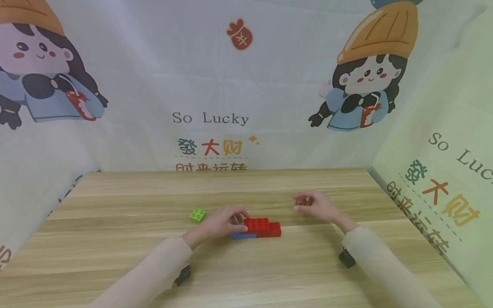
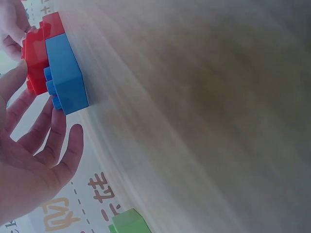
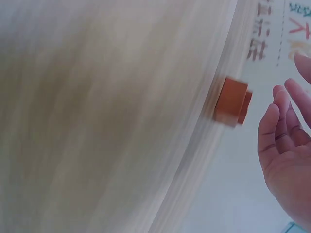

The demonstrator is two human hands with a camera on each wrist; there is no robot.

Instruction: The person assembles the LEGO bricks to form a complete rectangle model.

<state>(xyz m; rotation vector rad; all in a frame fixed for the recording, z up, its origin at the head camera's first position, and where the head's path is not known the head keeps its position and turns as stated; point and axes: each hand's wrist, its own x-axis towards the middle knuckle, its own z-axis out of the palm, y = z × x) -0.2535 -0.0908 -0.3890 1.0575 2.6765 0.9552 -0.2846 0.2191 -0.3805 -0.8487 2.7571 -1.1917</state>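
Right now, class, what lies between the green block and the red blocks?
In the head view, the left hand lies between the green block and the red blocks, along with the exposed end of the blue block.

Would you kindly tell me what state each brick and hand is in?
Lower red brick: partly covered.
Blue brick: partly covered, end studs exposed.
Upper red brick: stacked across both.
Green brick: studs up, unstacked, untouched.
Orange brick: studs up, unstacked.
Left hand: holding the upper red brick.
Right hand: fingers relaxed, near the orange brick.
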